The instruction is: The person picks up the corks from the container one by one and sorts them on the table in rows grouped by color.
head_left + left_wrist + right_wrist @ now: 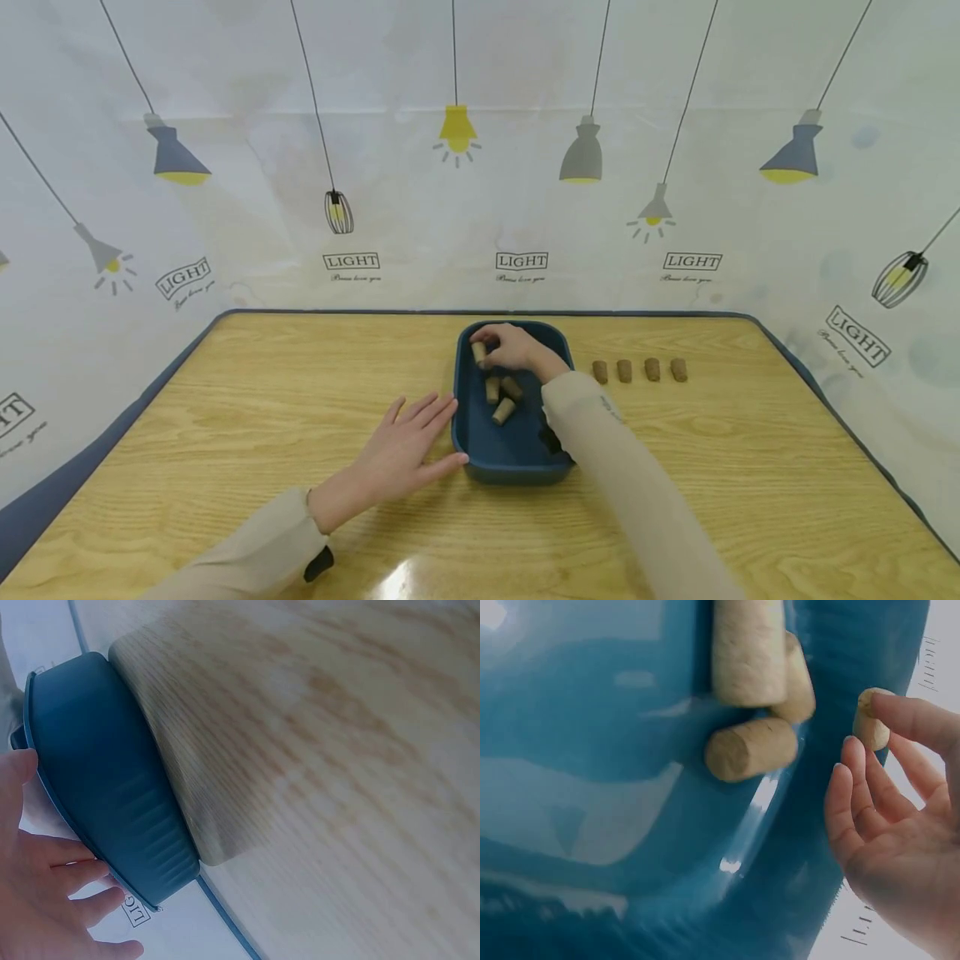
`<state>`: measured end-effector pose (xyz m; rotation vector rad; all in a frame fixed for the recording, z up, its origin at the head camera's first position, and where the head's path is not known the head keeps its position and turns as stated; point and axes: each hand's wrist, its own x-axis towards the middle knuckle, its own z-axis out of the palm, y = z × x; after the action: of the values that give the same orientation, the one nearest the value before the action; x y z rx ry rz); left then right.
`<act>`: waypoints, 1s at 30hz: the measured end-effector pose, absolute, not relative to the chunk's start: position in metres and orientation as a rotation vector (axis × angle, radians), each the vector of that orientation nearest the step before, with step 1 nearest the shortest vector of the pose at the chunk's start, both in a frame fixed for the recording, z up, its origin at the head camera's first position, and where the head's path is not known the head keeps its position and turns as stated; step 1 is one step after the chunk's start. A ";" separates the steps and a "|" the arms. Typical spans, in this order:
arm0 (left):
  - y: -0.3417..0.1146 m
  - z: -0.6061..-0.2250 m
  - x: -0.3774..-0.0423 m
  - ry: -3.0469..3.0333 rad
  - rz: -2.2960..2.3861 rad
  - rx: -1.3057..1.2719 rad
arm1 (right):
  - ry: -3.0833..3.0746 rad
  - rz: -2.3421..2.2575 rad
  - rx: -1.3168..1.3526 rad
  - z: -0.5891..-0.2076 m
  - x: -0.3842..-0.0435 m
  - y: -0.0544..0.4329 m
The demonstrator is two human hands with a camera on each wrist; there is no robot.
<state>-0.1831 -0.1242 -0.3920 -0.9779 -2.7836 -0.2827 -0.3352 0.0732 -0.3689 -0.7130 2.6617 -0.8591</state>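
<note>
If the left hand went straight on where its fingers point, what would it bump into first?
Most likely the blue tray: the left hand appears to touch its rim.

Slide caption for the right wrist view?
Right hand pinches one cork; three more corks sit in the blue tray.

A pale yellow, wood-grained tabletop is edged at its far end and both sides by a dark blue border. Beyond and beside the tabletop, the space is enclosed by a whitish, faintly creased wall covering. Above the tabletop's far edge, a yellow, flared pendant lamp is printed on it, flanked by grey bell-shaped, blue cone-shaped and black wire-cage lamps, all hung from thin dark lines. Closer to the tabletop, boxed black "LIGHT" lettering is repeated. On the tabletop's near part, a white glare is reflected.
</note>
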 end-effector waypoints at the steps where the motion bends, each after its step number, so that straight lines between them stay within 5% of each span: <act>1: -0.124 -0.392 -0.183 -2.781 -0.283 -0.978 | 2.654 -0.862 -0.728 -0.366 -0.335 0.074; 30: -0.124 -0.391 -0.182 -2.811 -0.277 -0.962 | 2.513 -0.856 -1.073 -0.322 -0.303 0.121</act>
<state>-0.1824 -0.1236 -0.3910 -0.9622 -2.8107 -0.2765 -0.3034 0.1211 -0.3222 -1.0729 2.5134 -0.8562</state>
